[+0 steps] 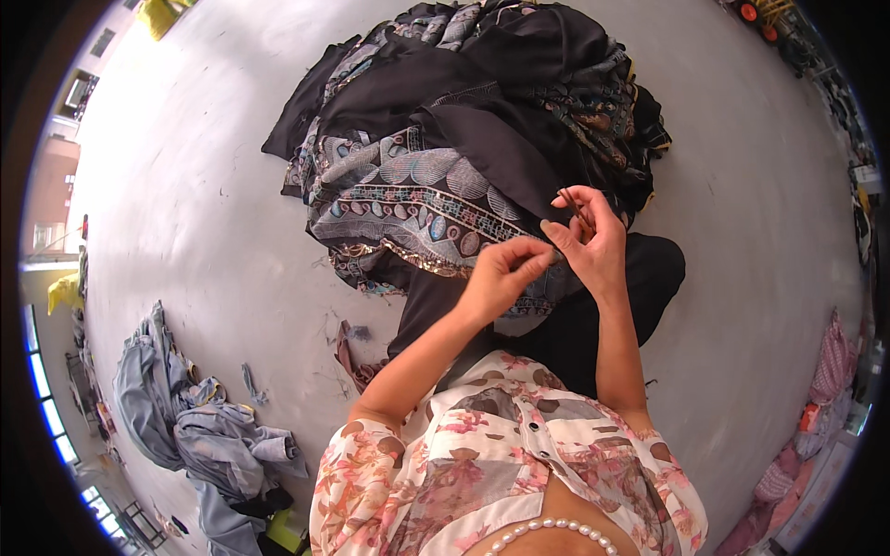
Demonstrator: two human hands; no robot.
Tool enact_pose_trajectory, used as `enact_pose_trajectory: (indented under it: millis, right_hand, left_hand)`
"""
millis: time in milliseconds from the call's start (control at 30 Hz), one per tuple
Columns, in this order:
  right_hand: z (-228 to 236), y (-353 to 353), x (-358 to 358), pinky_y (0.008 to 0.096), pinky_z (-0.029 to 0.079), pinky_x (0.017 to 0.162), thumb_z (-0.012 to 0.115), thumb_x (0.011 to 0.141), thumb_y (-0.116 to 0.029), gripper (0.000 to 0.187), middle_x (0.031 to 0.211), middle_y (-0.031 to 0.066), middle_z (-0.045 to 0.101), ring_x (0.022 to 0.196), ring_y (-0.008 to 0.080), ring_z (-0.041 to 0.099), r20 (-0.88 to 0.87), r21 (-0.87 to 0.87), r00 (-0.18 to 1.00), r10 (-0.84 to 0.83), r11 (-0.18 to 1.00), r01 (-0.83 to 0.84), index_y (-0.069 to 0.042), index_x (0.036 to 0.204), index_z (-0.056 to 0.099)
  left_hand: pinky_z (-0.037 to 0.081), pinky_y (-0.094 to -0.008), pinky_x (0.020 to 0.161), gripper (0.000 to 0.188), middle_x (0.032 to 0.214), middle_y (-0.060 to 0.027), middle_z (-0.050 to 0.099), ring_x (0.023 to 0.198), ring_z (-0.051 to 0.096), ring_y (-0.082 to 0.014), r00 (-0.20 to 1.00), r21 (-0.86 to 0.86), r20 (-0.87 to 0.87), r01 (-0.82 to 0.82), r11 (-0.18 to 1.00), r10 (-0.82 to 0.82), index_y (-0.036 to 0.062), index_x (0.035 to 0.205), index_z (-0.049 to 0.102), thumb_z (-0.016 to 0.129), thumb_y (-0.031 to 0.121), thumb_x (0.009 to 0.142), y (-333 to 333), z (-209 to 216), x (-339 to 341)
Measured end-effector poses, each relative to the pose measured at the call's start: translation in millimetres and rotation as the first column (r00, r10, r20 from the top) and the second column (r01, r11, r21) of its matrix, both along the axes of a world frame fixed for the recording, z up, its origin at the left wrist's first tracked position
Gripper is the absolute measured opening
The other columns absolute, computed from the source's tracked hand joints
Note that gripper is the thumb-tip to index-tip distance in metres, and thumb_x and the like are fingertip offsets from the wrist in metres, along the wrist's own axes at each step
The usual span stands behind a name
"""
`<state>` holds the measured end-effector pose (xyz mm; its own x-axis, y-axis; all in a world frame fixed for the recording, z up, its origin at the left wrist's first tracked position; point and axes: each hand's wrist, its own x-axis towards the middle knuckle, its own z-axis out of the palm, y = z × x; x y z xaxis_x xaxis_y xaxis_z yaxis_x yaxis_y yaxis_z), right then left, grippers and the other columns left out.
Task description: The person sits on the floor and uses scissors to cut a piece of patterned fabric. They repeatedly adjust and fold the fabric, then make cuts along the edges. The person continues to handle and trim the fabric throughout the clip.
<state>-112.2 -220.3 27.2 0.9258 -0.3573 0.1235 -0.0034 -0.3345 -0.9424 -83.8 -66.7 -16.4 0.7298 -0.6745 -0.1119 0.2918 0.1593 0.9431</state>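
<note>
My right hand [595, 236] is raised over my lap, its fingers closed round small dark snips [575, 208] with thin tips pointing up and left. Close beside it, my left hand [508, 271] is pinched, thumb against forefinger; whatever lies between them is too small to make out. Both hands hover at the near edge of a big heap of black cloth [417, 88]. Part of that heap is a patterned fabric [408, 204] with grey, teal and pink embroidery and a gold sequinned edge. Some of it rests over my black-trousered legs [640, 287].
Crumpled grey-blue garments [213, 431] lie on the grey floor [760, 250] at the lower left. Scraps and loose threads [357, 332] are scattered by my left leg. Pink cloth bundles [783, 477] line the right rim, and a yellow bag [65, 292] stands far left.
</note>
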Motion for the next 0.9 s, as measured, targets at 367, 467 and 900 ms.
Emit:
enact_pose_trajectory:
  millis: [367,467,900]
  right_hand:
    - [-42,-9,-12,0.0187,0.041,0.063,0.067,0.081,-0.005,0.014,0.080,-0.0039,0.057,0.069,0.0032,0.050,-0.125,0.290,0.990,0.066,0.957,-0.027,0.001,0.092,0.060]
    - [-20,-18,-26,0.0139,0.029,0.044,0.065,0.080,-0.003,0.020,0.079,-0.0051,0.055,0.059,-0.0014,0.044,-0.092,0.467,0.984,-0.155,0.866,0.180,-0.003,0.099,0.058]
    - [12,-12,-51,0.0199,0.028,0.048,0.078,0.067,0.000,0.022,0.068,0.0039,0.057,0.057,0.0074,0.043,0.375,0.531,0.847,0.376,0.662,-0.529,0.001,0.076,0.058]
  left_hand:
    - [0.048,-0.0334,0.073,0.022,0.091,-0.0076,0.063,0.086,0.059,-0.0253,0.685,0.080,0.715,-0.280,0.957,0.140,0.0052,0.090,0.065,0.074,0.006,0.069,4,-5,-14]
    - [0.036,-0.0461,0.096,0.059,0.119,-0.0099,0.054,0.113,0.048,-0.0319,0.413,0.075,0.900,-0.457,0.886,0.137,0.0137,0.108,0.060,0.081,0.013,0.053,15,4,-2]
    - [0.041,-0.0387,0.086,0.072,0.130,-0.0100,0.048,0.114,0.048,-0.0290,0.342,0.241,0.934,-0.390,0.889,-0.103,0.0125,0.120,0.056,0.069,0.001,0.050,4,15,44]
